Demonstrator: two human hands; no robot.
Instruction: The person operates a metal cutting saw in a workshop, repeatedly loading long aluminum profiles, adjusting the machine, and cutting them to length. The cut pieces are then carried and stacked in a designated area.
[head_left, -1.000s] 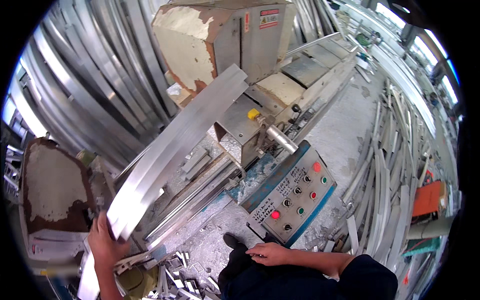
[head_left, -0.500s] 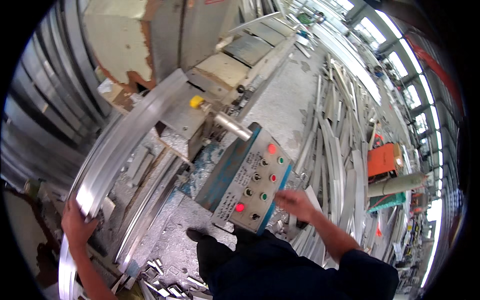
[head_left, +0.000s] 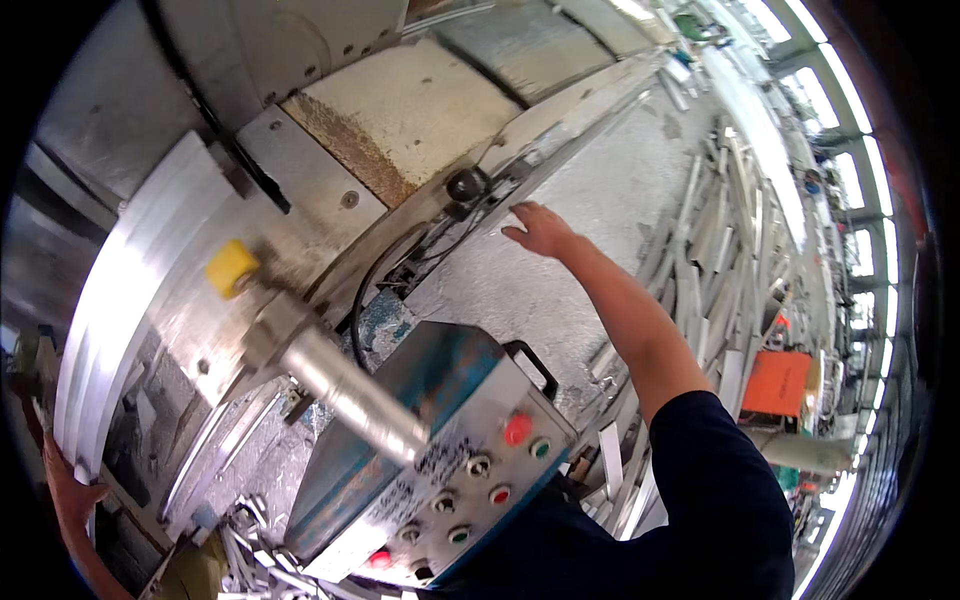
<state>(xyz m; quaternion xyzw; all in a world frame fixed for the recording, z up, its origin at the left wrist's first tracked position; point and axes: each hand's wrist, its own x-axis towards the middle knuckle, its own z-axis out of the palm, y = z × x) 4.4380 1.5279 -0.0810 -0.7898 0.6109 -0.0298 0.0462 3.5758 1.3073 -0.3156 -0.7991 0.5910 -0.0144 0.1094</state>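
My left hand grips the near end of a long aluminium profile that lies across the bed of a cutting machine at the lower left. My right hand reaches far forward with fingers spread, just right of a black knob on the machine's edge, and holds nothing. Between my arms sits a blue control box with red and green buttons. A metal lever with a yellow block near it juts toward me.
Stacks of aluminium profiles lie on the floor to the right, beside an orange box. Metal offcuts and shavings pile up below the machine. Windows run along the far right.
My right hand has left the control box and stretched forward to the machine's edge by the black knob. My head has come much closer to the machine. My left hand keeps its hold.
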